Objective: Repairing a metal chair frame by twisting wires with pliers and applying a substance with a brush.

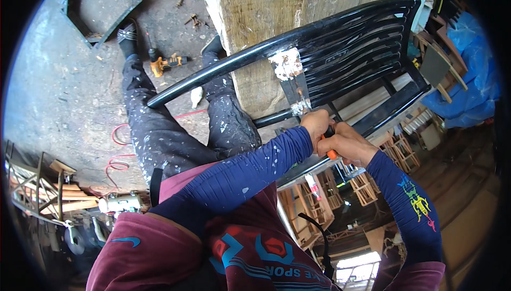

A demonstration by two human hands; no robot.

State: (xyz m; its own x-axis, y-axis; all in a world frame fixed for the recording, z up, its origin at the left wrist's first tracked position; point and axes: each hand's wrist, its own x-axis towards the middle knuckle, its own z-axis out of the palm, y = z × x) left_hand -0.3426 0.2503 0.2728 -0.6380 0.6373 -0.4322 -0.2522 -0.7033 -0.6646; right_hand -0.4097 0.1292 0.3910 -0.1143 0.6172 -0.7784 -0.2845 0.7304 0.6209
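A glossy black metal seat frame [223,68] with long curved slats lies tilted across a wooden work surface [255,9] in front of me. A flat crosspiece [287,65] joins its tubes and carries patchy white residue. At the crosspiece's near end, my left hand [316,122] is closed around a hand tool. My right hand [348,143] grips the same tool from the right, close against the left. Only part of the tool's orange-and-black handle [331,154] shows between my fingers; its working end is hidden, so its kind is unclear.
An orange-and-black cordless drill [166,65] lies on the concrete floor by my feet, near a white bottle [197,97]. A red hose [118,164] curls at the left. Blue plastic sheeting [471,67] is bunched at the right. A dark angled metal frame [101,38] stands at the far left.
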